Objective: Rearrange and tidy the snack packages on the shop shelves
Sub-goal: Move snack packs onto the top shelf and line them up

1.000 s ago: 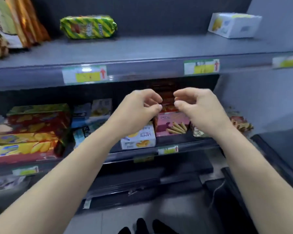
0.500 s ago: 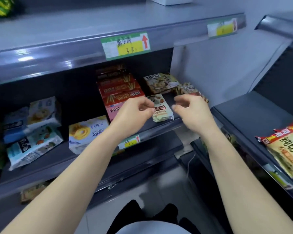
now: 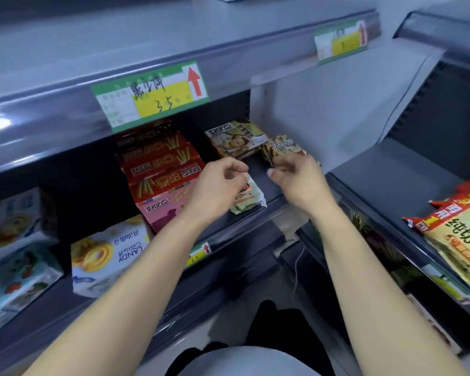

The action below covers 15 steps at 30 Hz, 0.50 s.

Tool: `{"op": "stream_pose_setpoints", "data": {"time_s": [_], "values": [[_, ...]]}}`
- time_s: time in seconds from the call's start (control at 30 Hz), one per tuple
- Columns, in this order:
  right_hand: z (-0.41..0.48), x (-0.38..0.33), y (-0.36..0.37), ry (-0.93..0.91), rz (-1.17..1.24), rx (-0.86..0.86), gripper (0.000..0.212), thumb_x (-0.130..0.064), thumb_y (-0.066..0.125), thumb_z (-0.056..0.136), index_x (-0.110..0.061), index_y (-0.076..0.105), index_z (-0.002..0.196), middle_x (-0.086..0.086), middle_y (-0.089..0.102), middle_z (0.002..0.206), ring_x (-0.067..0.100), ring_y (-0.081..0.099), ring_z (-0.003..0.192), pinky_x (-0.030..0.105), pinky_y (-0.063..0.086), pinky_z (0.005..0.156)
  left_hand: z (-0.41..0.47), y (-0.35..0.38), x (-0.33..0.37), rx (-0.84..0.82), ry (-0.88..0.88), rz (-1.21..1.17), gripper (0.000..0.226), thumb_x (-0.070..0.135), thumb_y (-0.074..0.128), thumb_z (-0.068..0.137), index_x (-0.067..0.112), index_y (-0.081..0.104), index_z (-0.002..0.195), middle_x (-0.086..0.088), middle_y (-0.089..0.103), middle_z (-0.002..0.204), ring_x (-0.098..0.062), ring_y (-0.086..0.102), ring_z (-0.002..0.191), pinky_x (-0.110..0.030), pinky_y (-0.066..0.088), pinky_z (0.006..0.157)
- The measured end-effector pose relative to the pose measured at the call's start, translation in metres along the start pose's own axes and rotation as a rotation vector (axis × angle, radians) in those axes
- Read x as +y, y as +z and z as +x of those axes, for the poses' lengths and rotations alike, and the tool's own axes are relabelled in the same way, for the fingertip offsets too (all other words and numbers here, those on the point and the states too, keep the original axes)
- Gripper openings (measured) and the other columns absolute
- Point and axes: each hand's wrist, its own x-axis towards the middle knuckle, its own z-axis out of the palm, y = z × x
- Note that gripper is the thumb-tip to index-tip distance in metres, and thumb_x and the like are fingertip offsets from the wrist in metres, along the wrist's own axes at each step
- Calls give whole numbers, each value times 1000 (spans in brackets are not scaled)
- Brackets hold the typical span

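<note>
Head view: the left hand (image 3: 219, 185) and the right hand (image 3: 300, 183) reach side by side over the right end of the middle shelf (image 3: 259, 169). The small green-and-white packet (image 3: 247, 200) lies flat near the front edge of this shelf. Its left and far parts are hidden behind the left hand, whose fingers are curled downward over it. Contact between those fingers and the packet cannot be confirmed. The right hand is also curled, just beside the near edge of the brown packet (image 3: 282, 146). Its fingertips are hidden, so a grip cannot be confirmed. The cookie packet (image 3: 235, 138) lies at the far side of the shelf, just left of the brown packet. The stack of red boxes (image 3: 160, 161) sits left of the left hand. The pink box (image 3: 164, 211) is at the near end of the stack, partly covered by the left forearm. The LANDY box (image 3: 107, 256) lies further left. The blue packages (image 3: 17, 240) are blurred and cut off by the left frame edge. The chips bag (image 3: 461, 234) on the right-hand rack is cut off at the right edge. The handwriting on the price label (image 3: 150, 96) is blurred. Compared with half a second earlier, the small packet then showed almost whole between the hands, close to the cookie packet. Bare shelf now separates the two packets, and the left hand overlaps the small packet. The right hand remains beside the brown packet.
</note>
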Motion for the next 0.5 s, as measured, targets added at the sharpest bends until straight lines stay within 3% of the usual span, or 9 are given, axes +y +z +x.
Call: {"op": "stream_pose_setpoints", "data": {"time_s": [0.13,0.23,0.33,0.4,0.5], "values": [[26,13,0,43,16,-57,38,-16,60,91,-7,57,128,6,62,124,16,56,113,17,37,89,20,16,-7,-3,-45,-19,13,17,60,90,14,65,102,-2,65,96,-14,60,89,-27,47,83],[51,27,1,5,-15,-91,38,-16,60,91,-6,57,128,7,61,125,19,55,117,14,35,88,40,31,-12,53,-76,-30,18,17,59,90,12,63,107,-4,64,101,-16,60,92,-27,47,85],[81,40,1,-32,-56,-130,28,-15,59,92,-4,62,117,5,62,101,21,57,100,13,30,68,61,48,-19,139,-116,-28,26,20,57,92,11,60,116,-2,62,107,-17,59,99,-30,46,90],[101,48,3,-32,-44,-160,23,-15,58,91,-5,64,111,2,57,90,19,52,86,18,32,68,75,58,-23,186,-165,-27,30,24,56,92,13,57,120,2,59,111,-16,58,100,-29,46,91],[130,59,6,-80,-52,-198,28,-15,57,90,-4,64,115,7,62,91,21,57,86,21,37,69,97,72,-29,247,-231,-59,30,23,56,92,14,55,121,1,59,119,-17,58,103,-35,49,93]]}}
